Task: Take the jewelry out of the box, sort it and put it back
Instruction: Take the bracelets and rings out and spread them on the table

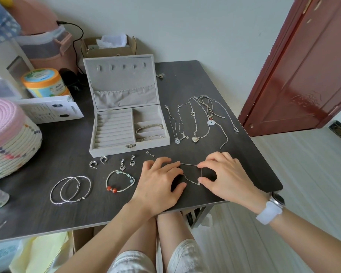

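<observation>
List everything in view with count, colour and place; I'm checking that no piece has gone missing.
Grey velvet jewelry box: one, lid open, table middle.
Thin silver bangles in the box: two, right compartments.
Silver chain necklaces: about six, laid in a row right of the box.
Large silver hoop bangles: two, overlapping, front left.
Woven silver bracelet with red beads: one, right of the hoops.
Silver earrings: about six, in front of the box.
Fine silver chain: one, between the hands.
Dark wood-grain table: one.
Pink-and-white woven basket: one, left edge.
Left hand: its grip pinches the chain.
Right hand: likewise; white watch on the wrist.
</observation>
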A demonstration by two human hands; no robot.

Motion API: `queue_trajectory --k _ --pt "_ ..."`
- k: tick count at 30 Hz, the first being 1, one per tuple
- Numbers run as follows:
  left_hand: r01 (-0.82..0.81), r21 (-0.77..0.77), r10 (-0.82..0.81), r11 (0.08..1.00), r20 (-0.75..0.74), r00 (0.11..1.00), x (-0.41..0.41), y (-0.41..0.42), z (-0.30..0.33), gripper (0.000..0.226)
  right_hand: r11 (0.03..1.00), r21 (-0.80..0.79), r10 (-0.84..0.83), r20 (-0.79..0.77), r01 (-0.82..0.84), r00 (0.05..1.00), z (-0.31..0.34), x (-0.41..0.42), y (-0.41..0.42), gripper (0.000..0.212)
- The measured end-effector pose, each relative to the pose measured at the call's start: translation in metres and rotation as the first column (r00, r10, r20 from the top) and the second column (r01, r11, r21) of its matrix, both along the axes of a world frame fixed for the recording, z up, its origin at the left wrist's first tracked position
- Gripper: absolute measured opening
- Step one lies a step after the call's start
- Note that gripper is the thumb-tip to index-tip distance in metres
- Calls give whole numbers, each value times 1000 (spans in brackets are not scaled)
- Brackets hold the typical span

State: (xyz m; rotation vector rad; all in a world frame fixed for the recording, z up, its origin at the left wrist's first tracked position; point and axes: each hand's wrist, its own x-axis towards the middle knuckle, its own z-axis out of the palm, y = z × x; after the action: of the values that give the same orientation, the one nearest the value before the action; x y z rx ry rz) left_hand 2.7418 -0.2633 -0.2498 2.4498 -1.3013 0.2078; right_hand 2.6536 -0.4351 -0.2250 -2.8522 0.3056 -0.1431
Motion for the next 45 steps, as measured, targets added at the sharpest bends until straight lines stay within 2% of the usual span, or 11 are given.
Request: queue_trajectory --k 6,12,15,19,22,26,30,34,37,43,45 --pt "-102 -69 104 992 32 994 23 6 13 37 994 108 -21 186 1 982 7 29 7 23" --pt "-373 -13 373 928 41 927 73 27 23 41 987 154 5 291 -51 957 15 97 24 18" --pt "-481 76 484 873 -26 875 96 38 22 45 994 97 30 244 -55 969 19 135 29 20" --pt "-534 208 559 820 -85 825 111 43 13 53 992 -22 122 53 -121 991 25 173 32 18" --pt "-542 202 563 816 -67 823 111 42 9 58 963 -15 269 -1 -269 963 27 183 32 14" --pt "-558 148 567 816 -21 824 109 42 7 82 871 -98 478 -54 -481 877 26 186 34 13" --pt "-554 122 562 823 -35 827 109 43 5 79 770 -179 599 -128 -612 791 26 194 37 17" --pt "-561 144 570 815 -27 821 109 43 5 69 760 -137 617 -153 -635 772 24 198 37 15" --pt "-572 125 578 811 -17 816 110 42 4 58 724 -172 649 -157 -668 744 22 199 36 16" --pt "-574 129 579 809 4 816 108 44 8 51 644 -253 710 -154 -722 687 25 203 35 17" --pt "-573 92 575 815 7 818 108 43 8 49 667 -240 700 -123 -705 704 26 199 31 15"
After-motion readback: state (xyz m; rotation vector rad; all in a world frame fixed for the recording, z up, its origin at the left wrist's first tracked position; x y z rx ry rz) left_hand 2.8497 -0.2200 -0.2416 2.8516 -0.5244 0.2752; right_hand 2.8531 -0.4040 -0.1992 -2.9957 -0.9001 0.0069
